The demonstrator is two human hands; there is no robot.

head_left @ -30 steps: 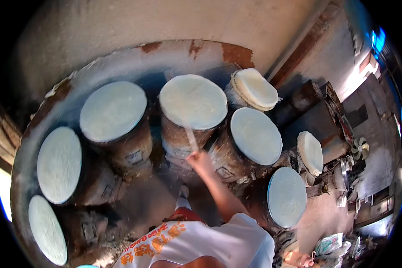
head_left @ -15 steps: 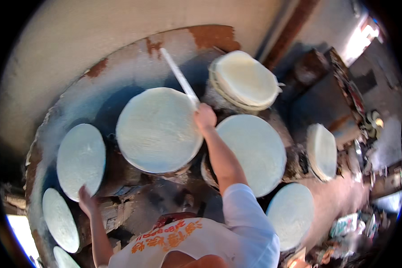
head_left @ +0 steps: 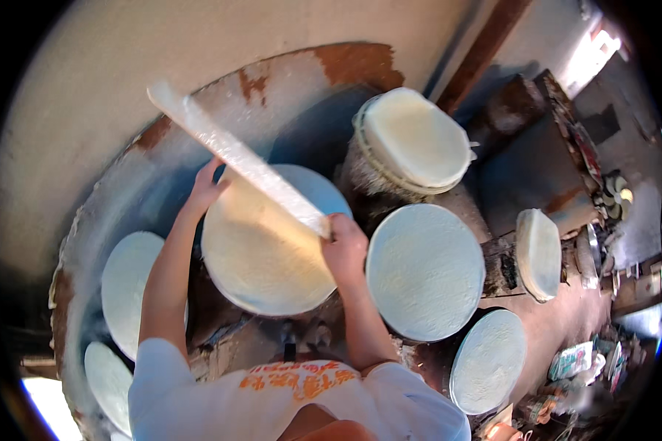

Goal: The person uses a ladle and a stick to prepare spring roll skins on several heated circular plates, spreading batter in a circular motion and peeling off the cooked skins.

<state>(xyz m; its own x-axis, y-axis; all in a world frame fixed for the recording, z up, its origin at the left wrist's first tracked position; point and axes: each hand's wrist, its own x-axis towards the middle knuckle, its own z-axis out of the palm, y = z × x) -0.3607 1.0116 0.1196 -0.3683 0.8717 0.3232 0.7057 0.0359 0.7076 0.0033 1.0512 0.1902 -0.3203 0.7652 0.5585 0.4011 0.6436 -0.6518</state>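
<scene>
Two hands: right hand, fingers clenched on strip; left hand by disc, hold unclear. Keep strip steady.

The white T-shirt has short sleeves and orange and red writing. The left hand and right hand are bare.

My hands: two, one left hand, one right hand. Long flat stick: just one. Round pale discs around me: five I count clearly; lower edge too cut off for more. Stacks of pale sheets: two. Fan: one. Brown beam: one. My white shirt: one.
</scene>
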